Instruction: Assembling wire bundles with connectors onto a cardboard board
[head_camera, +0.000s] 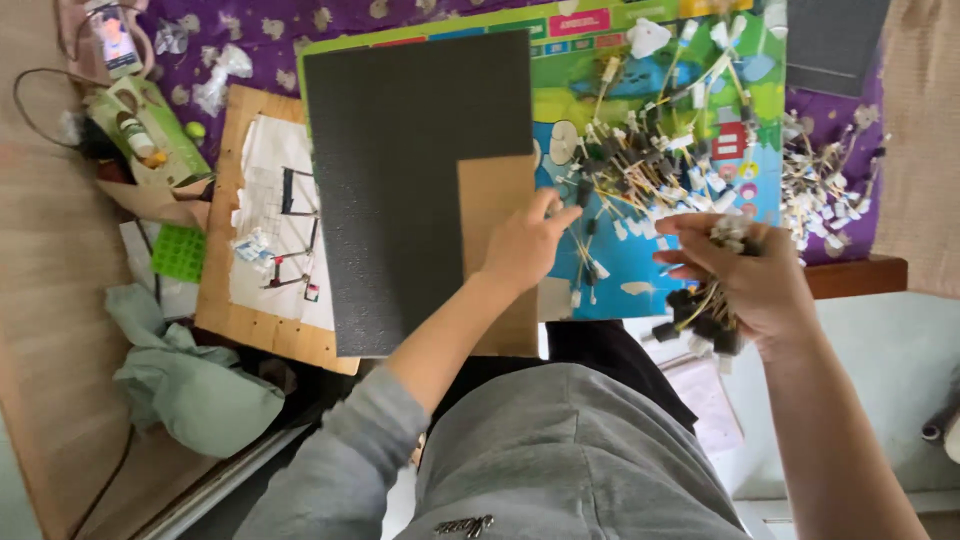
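My left hand (523, 245) reaches over the edge of a tan cardboard piece (490, 205), fingers extended toward a pile of small wired connectors (650, 150) lying on a colourful printed board (600, 70). Whether its fingertips pinch a wire I cannot tell. My right hand (745, 275) hovers at the right, shut on a bundle of connectors with black and white plugs and yellow wires (700, 315). A large dark grey foam sheet (410, 170) lies to the left of my left hand.
A wooden board with a paper diagram (280, 220) lies at the left, beside a green box (150, 125) and a green cloth (190, 385). A second heap of connectors (825, 190) rests on the purple cloth at the right. Another dark sheet (840, 45) sits top right.
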